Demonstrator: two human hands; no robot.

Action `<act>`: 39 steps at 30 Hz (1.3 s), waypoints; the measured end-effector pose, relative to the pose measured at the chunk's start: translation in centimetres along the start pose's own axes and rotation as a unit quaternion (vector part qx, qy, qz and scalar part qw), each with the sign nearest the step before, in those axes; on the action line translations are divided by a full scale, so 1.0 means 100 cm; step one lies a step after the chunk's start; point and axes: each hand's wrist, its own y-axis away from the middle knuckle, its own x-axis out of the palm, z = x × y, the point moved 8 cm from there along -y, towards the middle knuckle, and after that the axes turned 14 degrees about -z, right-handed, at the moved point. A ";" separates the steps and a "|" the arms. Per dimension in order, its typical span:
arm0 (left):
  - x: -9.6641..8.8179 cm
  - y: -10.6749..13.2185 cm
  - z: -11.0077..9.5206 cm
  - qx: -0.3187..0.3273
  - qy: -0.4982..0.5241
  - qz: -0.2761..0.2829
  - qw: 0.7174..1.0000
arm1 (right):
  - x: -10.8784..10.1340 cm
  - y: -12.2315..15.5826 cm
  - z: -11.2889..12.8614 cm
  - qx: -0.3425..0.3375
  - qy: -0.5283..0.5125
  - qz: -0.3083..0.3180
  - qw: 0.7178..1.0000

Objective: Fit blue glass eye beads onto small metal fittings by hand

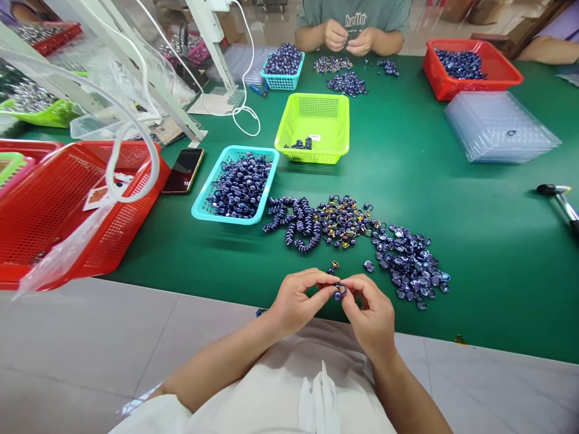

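Nearest, over the lap, left hand and right hand touched, each grip pinching one small blue ring just above the bench edge, close for fine fingerwork; loose blue pieces lay within reach.

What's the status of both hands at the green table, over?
Left hand and right hand pinch one small dark ring together. Blue pieces heaped just beyond. Nothing blocking the hands.

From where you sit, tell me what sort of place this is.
Probably a hand-assembly workshop: beads heaped on a green table, more in baskets, the left hand and right hand pinching one piece, a person opposite doing similar handwork.
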 end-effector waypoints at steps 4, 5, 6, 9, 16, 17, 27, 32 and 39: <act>0.000 0.000 -0.008 0.061 0.000 -0.004 0.998 | 0.001 -0.002 -0.001 0.027 -0.012 0.007 1.000; 0.000 0.000 -0.010 0.078 -0.003 -0.003 0.997 | 0.002 -0.002 -0.002 0.033 -0.011 0.009 0.999; 0.001 0.000 -0.011 0.091 -0.005 -0.002 0.996 | 0.002 -0.003 -0.003 0.039 -0.010 0.009 0.999; 0.002 0.001 -0.010 0.109 -0.012 0.006 0.994 | 0.004 -0.003 -0.004 0.053 -0.006 0.010 0.999; 0.007 0.003 -0.004 0.051 -0.034 0.046 0.997 | -0.004 -0.009 0.007 -0.002 0.016 0.066 0.998; 0.008 0.003 -0.003 0.040 -0.036 0.052 0.997 | -0.009 -0.012 0.009 -0.026 0.027 0.080 0.996; 0.003 -0.003 0.028 -0.125 0.018 -0.004 0.992 | -0.058 -0.047 -0.009 -0.220 0.340 0.021 0.914; 0.003 -0.003 0.027 -0.150 0.045 -0.020 0.987 | -0.031 -0.051 -0.007 -0.260 0.412 0.053 0.872; -0.003 -0.006 0.028 -0.210 0.100 -0.046 0.972 | -0.022 -0.052 -0.007 -0.245 0.405 0.072 0.878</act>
